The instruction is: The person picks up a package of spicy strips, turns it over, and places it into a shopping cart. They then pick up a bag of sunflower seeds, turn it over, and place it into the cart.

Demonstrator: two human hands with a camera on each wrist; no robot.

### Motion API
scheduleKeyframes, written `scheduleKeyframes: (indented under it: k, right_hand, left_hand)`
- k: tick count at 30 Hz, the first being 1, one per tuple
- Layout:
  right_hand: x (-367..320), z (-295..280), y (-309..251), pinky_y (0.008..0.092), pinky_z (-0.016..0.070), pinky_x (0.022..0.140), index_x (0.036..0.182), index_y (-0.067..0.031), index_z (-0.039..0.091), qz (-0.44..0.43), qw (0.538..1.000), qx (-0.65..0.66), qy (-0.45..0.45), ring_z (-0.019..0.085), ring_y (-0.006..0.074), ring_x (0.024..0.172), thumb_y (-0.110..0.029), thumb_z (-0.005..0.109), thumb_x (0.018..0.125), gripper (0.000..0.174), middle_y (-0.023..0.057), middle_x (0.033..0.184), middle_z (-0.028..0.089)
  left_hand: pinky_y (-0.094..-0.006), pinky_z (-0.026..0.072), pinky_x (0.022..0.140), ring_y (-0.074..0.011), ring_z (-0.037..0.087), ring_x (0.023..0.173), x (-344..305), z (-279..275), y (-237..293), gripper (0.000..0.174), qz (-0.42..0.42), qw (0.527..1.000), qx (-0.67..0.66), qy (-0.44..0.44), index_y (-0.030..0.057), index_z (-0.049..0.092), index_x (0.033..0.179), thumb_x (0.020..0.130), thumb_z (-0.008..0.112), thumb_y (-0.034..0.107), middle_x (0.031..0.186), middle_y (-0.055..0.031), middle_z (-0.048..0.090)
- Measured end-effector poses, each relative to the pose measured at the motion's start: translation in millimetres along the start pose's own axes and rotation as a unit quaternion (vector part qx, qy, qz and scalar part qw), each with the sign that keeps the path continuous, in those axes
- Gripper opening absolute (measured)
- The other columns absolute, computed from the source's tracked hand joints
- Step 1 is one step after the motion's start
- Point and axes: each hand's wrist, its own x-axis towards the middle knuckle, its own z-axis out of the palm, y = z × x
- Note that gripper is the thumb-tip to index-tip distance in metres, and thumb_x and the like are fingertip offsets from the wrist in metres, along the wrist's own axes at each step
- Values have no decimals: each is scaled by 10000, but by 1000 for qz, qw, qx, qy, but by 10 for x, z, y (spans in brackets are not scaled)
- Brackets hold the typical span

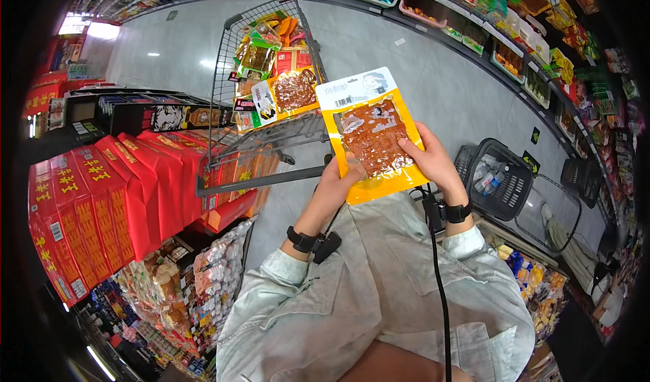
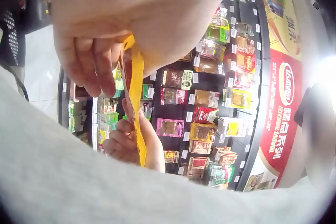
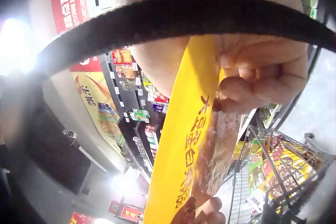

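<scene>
Both hands hold up a flat yellow snack packet [image 1: 376,141] with a white top, its clear window showing brown, sauce-coated food. My left hand [image 1: 336,187] grips the lower left edge, thumb on the front. On the right edge my right hand [image 1: 435,162] pinches the packet the same way, its thumb over the window. Seen nearly edge-on in the left wrist view, the packet [image 2: 137,85] has fingers curled behind it. In the right wrist view, large characters run along its yellow border [image 3: 176,140]. A similar yellow-and-white packet [image 1: 292,92] lies in the shopping cart beyond.
The wire shopping cart [image 1: 261,183] stands ahead, holding several colourful packets. Red gift boxes [image 1: 88,202] are stacked at the left. A dark basket [image 1: 509,202] with bottles stands on the floor at the right. Shelves with produce trays [image 1: 423,15] curve along the far right side.
</scene>
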Motion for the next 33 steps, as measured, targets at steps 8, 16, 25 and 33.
scheduleKeyframes:
  k: [8, 16, 25, 33]
  right_hand:
    - [147, 94, -99, 291, 513, 914, 1354, 6, 542, 41, 999, -15, 21, 639, 140, 1042, -226, 667, 1000, 441, 84, 1171, 685]
    - [245, 789, -138, 280, 514, 915, 1378, 3, 538, 54, 994, -87, 36, 641, 142, 1055, -212, 670, 1000, 455, 95, 1207, 677]
    - [390, 1700, -243, 286, 512, 911, 1315, -9, 598, 30, 983, -180, 17, 642, 138, 1012, -183, 658, 992, 372, 79, 1169, 684]
    - [421, 1960, -352, 266, 530, 784, 1296, -44, 618, 43, 981, -190, 16, 633, 86, 838, -162, 672, 973, 348, 50, 1051, 701]
  left_hand:
    - [-275, 494, 929, -108, 617, 1042, 245, -214, -170, 254, 29, 998, -51, -13, 61, 570, 1228, 987, 630, 108, 1123, -15, 646]
    - [-269, 491, 877, -113, 609, 973, 434, -1045, 109, 172, 74, 988, -128, -42, 56, 556, 1150, 989, 607, 85, 1026, -22, 630]
    - [-273, 486, 897, -123, 612, 985, 488, -1977, 115, 190, 70, 982, -161, -64, 47, 552, 1168, 984, 601, 57, 1042, -31, 629]
    - [-288, 492, 923, -149, 620, 1032, 541, -2221, 37, 213, 66, 979, -193, -14, 46, 545, 1187, 981, 601, 48, 1116, -51, 623]
